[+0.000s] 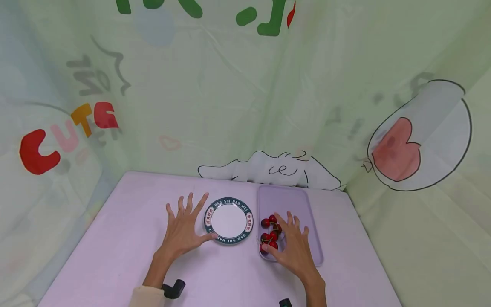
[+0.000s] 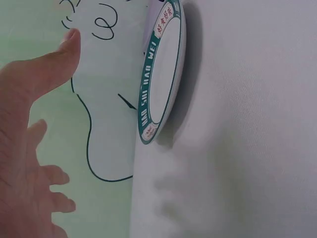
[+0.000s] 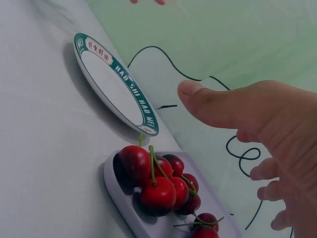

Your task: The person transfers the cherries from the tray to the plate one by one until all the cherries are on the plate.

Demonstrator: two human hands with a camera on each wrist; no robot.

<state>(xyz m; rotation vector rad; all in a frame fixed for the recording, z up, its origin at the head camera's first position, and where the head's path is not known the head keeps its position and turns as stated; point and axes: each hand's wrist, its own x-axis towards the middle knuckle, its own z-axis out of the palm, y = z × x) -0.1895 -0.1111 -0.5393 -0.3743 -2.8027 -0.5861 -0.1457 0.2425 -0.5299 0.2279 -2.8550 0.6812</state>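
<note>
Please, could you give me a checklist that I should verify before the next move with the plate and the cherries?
1. Plate flat and face up on the table: ok.
2. Visible cherries all inside the tray: ok.
3. Left hand apart from the plate: ok, fingers spread above the table.
4. Right hand gripping a cherry: not ok, it hovers open above them.
5. Exact cherry count: cannot tell, some are partly hidden.

The left grip (image 2: 15,119), a bare hand, holds its thumb away from its fingers (image 2: 62,203). A white plate (image 2: 163,74) with a green rim (image 2: 143,106) sits apart from it on the pale surface (image 2: 262,109). White letters (image 2: 145,93) run along the rim. Behind is a light green cloth (image 2: 106,208) with curly black lines (image 2: 88,131).
</note>
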